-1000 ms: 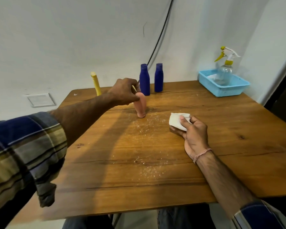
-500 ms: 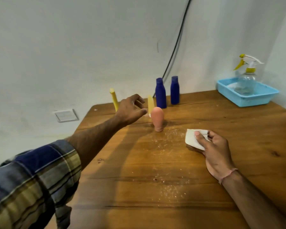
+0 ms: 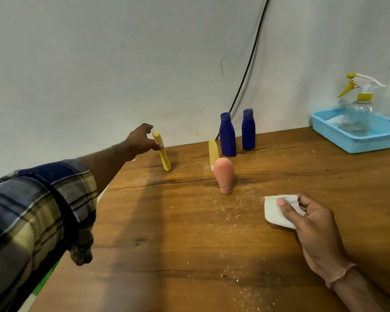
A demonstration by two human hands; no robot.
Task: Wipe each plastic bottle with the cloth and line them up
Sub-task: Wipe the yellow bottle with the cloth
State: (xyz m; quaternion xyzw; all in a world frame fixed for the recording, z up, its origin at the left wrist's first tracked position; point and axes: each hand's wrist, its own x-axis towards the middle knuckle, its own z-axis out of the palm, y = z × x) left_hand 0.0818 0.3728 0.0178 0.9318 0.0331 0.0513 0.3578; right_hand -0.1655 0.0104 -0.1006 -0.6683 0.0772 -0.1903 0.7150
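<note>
Our left hand [image 3: 140, 140] curled its fingers round the leaning yellow bottle [image 3: 165, 159]; we judged a firm mid-body grip best, carrying it to the cloth [image 3: 274, 213] our right hand [image 3: 313, 228] pinched.

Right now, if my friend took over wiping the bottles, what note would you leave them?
Left hand: at the yellow tube, back left, thumb touching it; a firm grip is unclear.
Right hand: holds the cloth on the table.
Things: the pink bottle stands mid-table, with the pale tube just behind it. The blue bottles stand side by side near the wall.
Done: cannot tell which are wiped; only the blue pair looks lined up.
Left: probably wipe the yellow tube next, then line up the rest.
</note>
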